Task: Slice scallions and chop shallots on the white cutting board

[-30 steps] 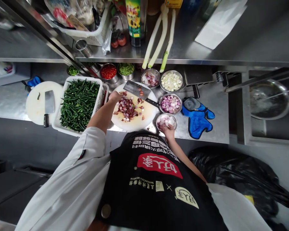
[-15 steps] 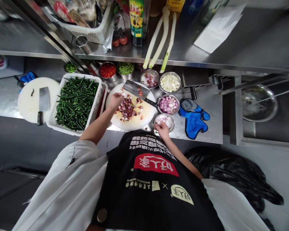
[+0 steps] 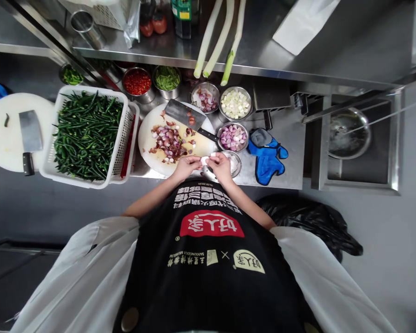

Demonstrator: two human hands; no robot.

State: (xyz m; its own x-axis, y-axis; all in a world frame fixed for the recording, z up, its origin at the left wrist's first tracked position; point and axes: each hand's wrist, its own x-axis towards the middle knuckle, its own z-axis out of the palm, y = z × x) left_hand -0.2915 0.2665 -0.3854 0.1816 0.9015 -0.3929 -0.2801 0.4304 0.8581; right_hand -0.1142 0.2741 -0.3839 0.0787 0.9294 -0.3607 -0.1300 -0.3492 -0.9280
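Note:
Over the near right edge of the round cutting board [image 3: 145, 148], both hands meet at a small whitish shallot piece [image 3: 204, 160]. My left hand [image 3: 185, 167] pinches it from the left, while my right hand [image 3: 222, 167] grips its other side with thumb and finger. Reddish cut shallots [image 3: 169, 142] and loose skins lie heaped on the board. A cleaver [image 3: 183, 114] rests across the board's far side, handle toward the right. Partly behind my right hand is a steel bowl [image 3: 236, 159] with pale pieces in it. Another bowl holds purple shallots [image 3: 233, 137].
Left of the board stands a white basket of green chilies [image 3: 88, 134], with a second board and cleaver [image 3: 31, 131] beyond. Bowls of chopped red chili [image 3: 137, 82] and white cubes [image 3: 235, 103] line the back. Leeks [image 3: 219, 39] overhang the shelf. Blue gloves [image 3: 266, 155] lie right.
My left hand has come from the board's far left to meet my right hand, bringing the whitish piece. My right hand has moved left from the near bowl. The view has shifted.

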